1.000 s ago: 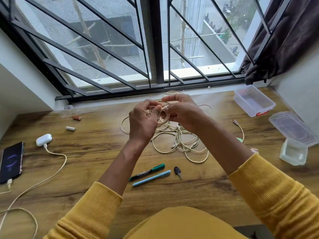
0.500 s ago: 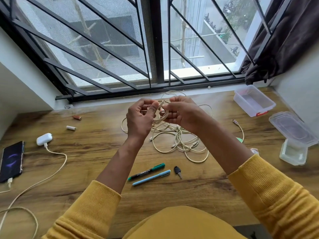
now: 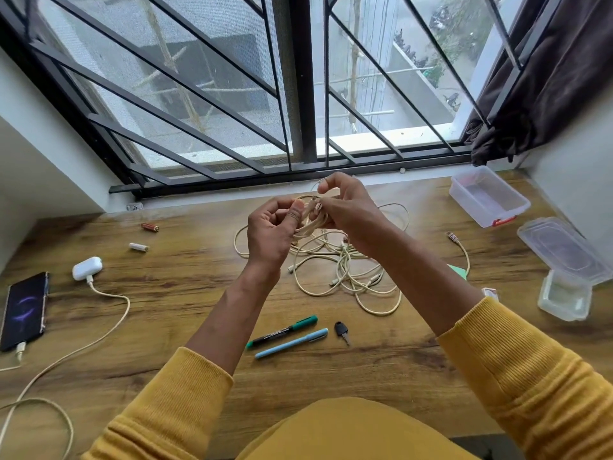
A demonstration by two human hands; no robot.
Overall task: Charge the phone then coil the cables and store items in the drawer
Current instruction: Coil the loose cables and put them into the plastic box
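The left hand [image 3: 270, 232] is gripping a small bundle of cream cable [image 3: 306, 224] with curled fingers, probably to keep the finished loops from springing open. The right hand [image 3: 345, 207] is pinching the cable end near the plug, and I think it is winding it around the bundle. Both hands are working above the table [image 3: 185, 293], over the tangle of cables [image 3: 345, 270] that is waiting below them. The phone [image 3: 23, 310] is lying at the far left with a charging cable [image 3: 99, 323] plugged in. No drawer is visible.
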